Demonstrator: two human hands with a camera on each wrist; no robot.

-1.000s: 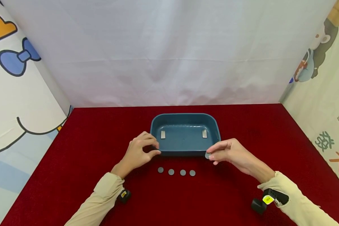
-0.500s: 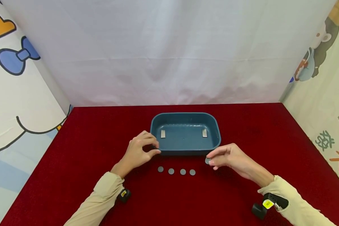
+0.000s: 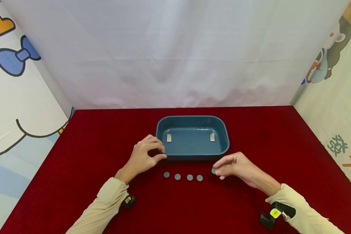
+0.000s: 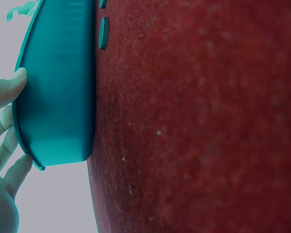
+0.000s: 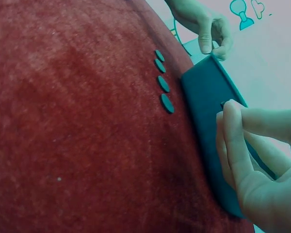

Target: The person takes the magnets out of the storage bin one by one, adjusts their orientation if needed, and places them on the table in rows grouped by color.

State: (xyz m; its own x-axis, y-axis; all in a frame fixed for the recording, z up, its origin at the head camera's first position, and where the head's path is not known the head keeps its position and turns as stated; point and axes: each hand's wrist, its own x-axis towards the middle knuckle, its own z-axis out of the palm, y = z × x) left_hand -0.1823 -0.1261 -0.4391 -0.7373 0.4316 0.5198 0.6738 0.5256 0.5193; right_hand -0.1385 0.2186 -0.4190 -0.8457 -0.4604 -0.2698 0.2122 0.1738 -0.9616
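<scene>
Red cloth (image 3: 187, 208) holds four discs (image 3: 189, 177), right-hand fingers (image 3: 227, 159) apparently a fifth (image 3: 214, 170).

Four grey discs (image 3: 189, 177) lie lined up before the blue tub (image 3: 190, 147), right-hand fingers (image 3: 226, 159) pinching a fifth disc (image 3: 214, 171).

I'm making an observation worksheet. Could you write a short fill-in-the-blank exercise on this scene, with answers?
In front of the blue tray, ____ gray discs lie in a row.
Inside the tray are ____ silver rectangular pieces.
The right hand pinches another disc, making ____ in all.
The left hand grips the tray, which rests on a ____ surface.

Answers: four; two; five; red
</scene>
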